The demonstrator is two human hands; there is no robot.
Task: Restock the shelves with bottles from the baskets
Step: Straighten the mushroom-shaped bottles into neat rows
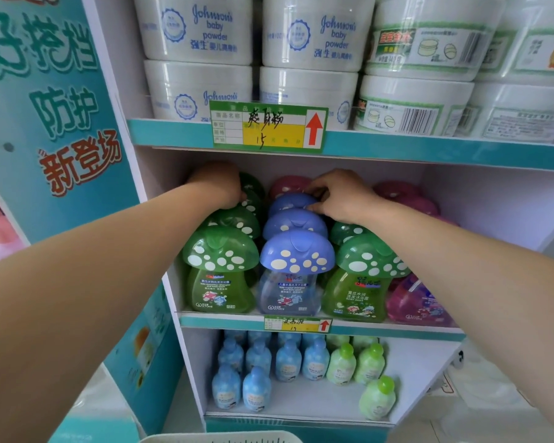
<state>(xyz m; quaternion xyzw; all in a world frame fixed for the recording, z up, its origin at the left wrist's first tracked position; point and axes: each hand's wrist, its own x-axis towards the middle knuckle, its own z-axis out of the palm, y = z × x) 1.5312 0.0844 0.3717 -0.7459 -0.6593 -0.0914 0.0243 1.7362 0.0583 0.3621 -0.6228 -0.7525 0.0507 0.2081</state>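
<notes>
the top shelf carries stacked white powder tubs, the middle shelf rows of mushroom-capped bottles, the bottom shelf small bottles.

One wide-angle view, worn on the head, facing forward and a touch down, square onto the white shelf unit with teal front edges. We're in close: left hand and right hand sit mid-frame on green mushroom-capped plastic bottles and blue mushroom-capped plastic bottles, white plastic basket rim clipping the bottom edge.
</notes>
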